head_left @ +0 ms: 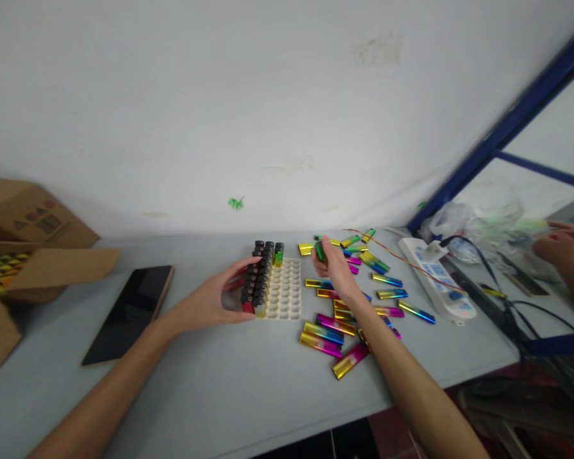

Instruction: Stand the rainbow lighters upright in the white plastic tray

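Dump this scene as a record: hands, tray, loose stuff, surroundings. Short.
left_hand: the left hand is spread along the left side of the standing black-topped lighters
right_hand: the right hand holds a small green item, partly hidden by the fingers
tray: white tray, lighters grouped at its left, bare cells showing at right
loose: shiny multicoloured pieces scattered right of tray
left_side: dark-screened device, open cardboard box
right_side: white power strip; another person's hands at far right, blurred

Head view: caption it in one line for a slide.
Left hand touching black-topped lighters in a partly filled white tray, right hand holding a green piece near scattered shiny multicoloured pieces.
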`<state>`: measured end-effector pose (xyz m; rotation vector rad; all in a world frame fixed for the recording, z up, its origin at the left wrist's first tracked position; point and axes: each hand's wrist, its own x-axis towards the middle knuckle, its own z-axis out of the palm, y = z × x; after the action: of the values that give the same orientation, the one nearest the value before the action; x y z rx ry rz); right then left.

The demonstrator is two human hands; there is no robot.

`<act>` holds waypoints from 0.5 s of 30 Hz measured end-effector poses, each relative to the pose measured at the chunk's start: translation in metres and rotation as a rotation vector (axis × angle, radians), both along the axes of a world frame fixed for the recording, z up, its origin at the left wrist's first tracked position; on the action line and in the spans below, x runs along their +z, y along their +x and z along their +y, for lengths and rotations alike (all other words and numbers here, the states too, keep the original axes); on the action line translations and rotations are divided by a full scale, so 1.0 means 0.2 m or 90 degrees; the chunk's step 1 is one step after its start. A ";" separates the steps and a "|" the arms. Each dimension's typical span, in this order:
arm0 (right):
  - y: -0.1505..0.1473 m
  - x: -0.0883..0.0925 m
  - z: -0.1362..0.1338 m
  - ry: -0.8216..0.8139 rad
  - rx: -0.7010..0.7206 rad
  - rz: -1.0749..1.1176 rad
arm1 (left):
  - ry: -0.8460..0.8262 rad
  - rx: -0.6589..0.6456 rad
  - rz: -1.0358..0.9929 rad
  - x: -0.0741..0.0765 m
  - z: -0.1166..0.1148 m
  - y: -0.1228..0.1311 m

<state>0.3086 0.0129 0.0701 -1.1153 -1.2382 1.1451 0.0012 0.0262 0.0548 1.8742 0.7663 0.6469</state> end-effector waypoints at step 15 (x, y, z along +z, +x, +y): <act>-0.07 -0.02 -0.05 0.013 -0.102 -0.160 | 0.004 0.020 0.029 -0.01 0.00 -0.01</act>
<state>0.2949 0.0035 0.0661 -1.3487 -1.3215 0.8901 0.0000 0.0271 0.0537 1.8921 0.8249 0.6285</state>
